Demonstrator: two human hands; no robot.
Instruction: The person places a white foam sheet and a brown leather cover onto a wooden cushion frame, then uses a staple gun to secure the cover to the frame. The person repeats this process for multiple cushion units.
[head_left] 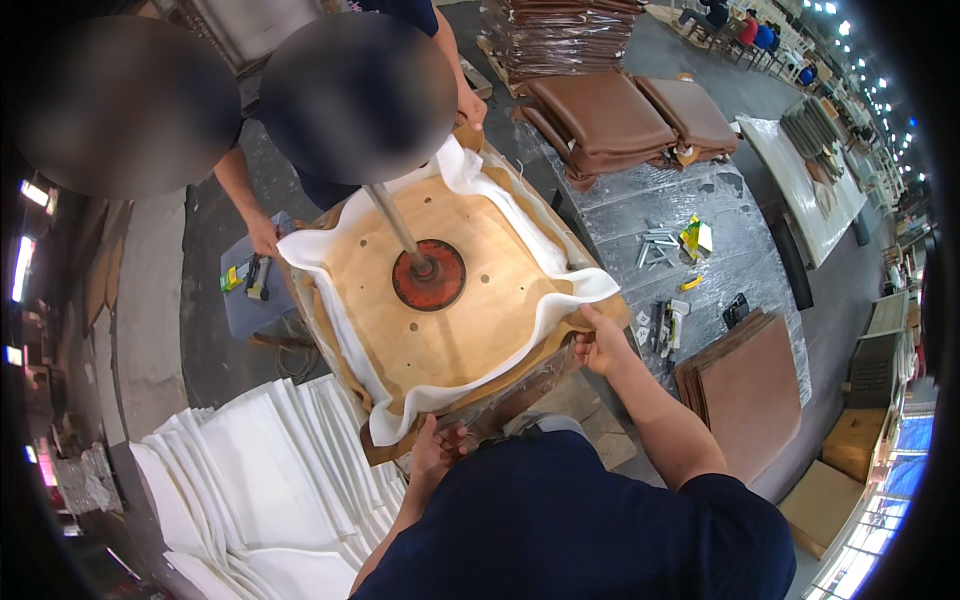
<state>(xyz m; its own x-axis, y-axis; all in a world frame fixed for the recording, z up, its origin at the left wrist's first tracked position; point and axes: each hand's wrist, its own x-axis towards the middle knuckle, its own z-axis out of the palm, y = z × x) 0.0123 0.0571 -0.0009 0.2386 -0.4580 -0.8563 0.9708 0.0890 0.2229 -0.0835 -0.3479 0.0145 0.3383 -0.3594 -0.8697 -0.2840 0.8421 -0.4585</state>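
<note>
The work table (690, 200) w/ a clear plastic cover is taking the right side, and a wide pile of white foam sheets (270, 470) is lying at the lower left. In the centre a wooden seat board (450, 300) is sitting flat, w/ white foam padding (340, 330) curling up around all its edges and brown leather (330, 350) showing under that. A round red press plate (430, 275) on a metal rod (392, 220) is pressing on the board's middle.

Brown seat cushions (610, 115) are stacked at the table's far end; flat brown panels (750, 385) are lying at its near end.

The left hand (435, 450) is gripping the near corner of the leather, fingers curled shut on it. The right hand (600, 345) is pinching the leather at the right corner, thumb on top.

Another person's hand (265, 235) is touching the far left corner; their other hand (470, 105) is at the far edge.

Small metal parts (660, 245) and a yellow-green packet (695, 235) are lying on the table.
</note>
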